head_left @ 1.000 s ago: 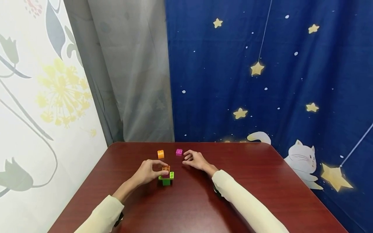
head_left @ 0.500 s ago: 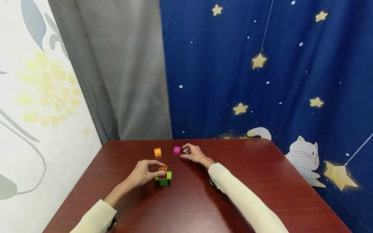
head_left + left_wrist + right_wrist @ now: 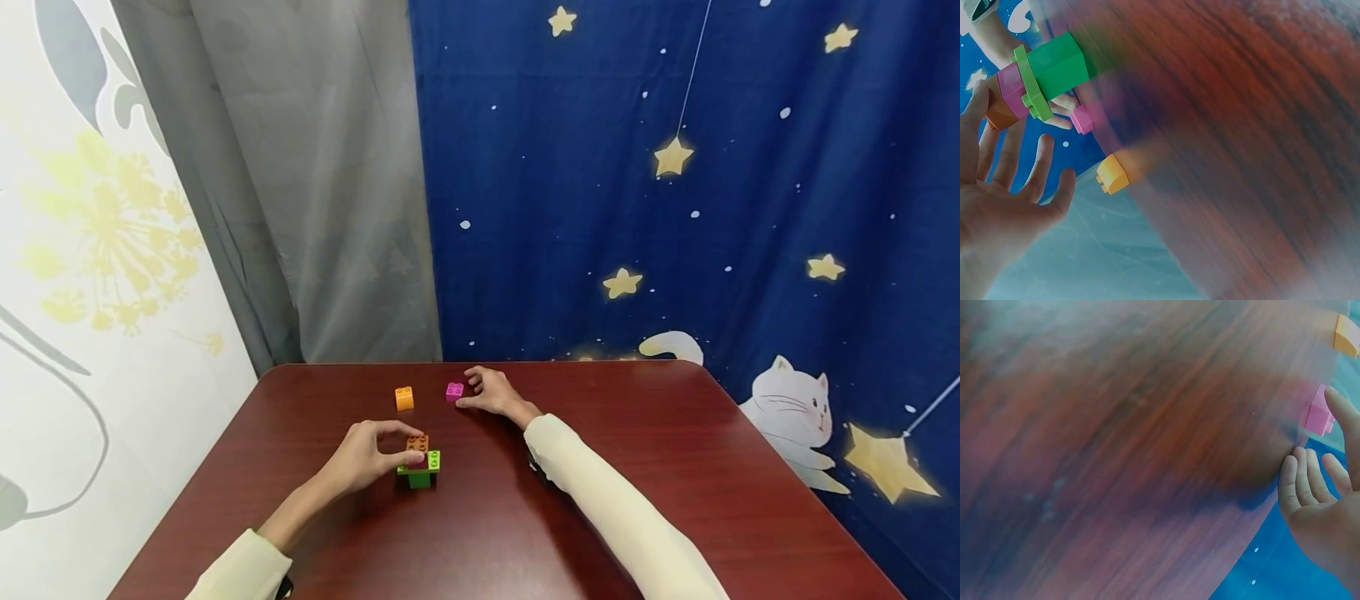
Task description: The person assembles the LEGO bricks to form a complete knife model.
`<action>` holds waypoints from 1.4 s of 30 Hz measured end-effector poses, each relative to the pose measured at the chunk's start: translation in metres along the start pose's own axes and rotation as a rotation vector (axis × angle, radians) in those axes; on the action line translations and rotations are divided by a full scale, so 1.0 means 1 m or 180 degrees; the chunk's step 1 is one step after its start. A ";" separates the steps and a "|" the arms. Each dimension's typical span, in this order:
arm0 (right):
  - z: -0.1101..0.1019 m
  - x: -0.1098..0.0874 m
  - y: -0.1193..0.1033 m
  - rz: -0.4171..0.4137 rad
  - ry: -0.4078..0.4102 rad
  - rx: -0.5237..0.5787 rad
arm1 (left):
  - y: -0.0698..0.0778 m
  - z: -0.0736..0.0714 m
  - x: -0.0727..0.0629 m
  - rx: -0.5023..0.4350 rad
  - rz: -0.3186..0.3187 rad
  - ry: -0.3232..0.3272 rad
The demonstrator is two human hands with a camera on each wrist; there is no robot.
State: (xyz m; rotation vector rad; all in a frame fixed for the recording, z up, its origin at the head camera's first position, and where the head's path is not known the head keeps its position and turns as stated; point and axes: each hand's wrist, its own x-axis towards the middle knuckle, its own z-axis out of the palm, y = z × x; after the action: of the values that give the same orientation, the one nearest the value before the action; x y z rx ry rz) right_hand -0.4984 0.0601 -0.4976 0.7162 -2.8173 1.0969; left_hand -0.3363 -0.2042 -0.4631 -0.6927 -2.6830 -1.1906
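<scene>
In the head view, the left hand (image 3: 362, 457) pinches the brown block (image 3: 417, 442) atop the stack (image 3: 419, 481); the right hand (image 3: 495, 392), fingers relaxed, is now nearer the magenta block (image 3: 454, 391). Left wrist: the orange block (image 3: 1113, 175) lies apart. Right wrist: thumb contact is unclear.

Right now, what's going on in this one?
A person is handling toy blocks at a table. The left grip pinches the top of a stack: green, lime, pink and orange pieces from the bottom up. The right grip is at a loose pink block, its thumb very close; I can't tell whether it touches. A loose orange block sits nearby, untouched.
</scene>
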 end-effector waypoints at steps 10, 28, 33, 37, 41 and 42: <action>0.003 0.000 -0.004 -0.0036 -0.0100 -0.0178 | 0.002 0.005 -0.002 -0.0114 0.0046 0.0011; 0.007 -0.007 -0.007 -0.0259 -0.0162 -0.0207 | 0.002 0.000 -0.002 -0.0093 -0.0017 0.0024; 0.004 -0.015 -0.009 -0.0379 -0.0153 -0.0266 | 0.004 -0.001 -0.001 -0.0079 0.0023 0.0023; 0.003 -0.023 -0.009 -0.0443 -0.0178 -0.0287 | 0.004 -0.001 -0.003 -0.0078 0.0021 0.0012; 0.004 -0.032 -0.009 -0.0445 -0.0242 -0.0248 | 0.004 0.000 -0.005 -0.0077 -0.0012 0.0023; 0.005 -0.035 -0.009 -0.0449 -0.0258 -0.0242 | 0.004 0.000 -0.006 -0.0082 -0.0017 0.0028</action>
State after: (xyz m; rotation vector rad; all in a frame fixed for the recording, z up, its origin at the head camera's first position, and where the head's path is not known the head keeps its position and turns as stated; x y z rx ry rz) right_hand -0.4632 0.0653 -0.5025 0.9560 -2.8047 0.9547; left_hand -0.3295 -0.2041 -0.4626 -0.6828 -2.6686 -1.2285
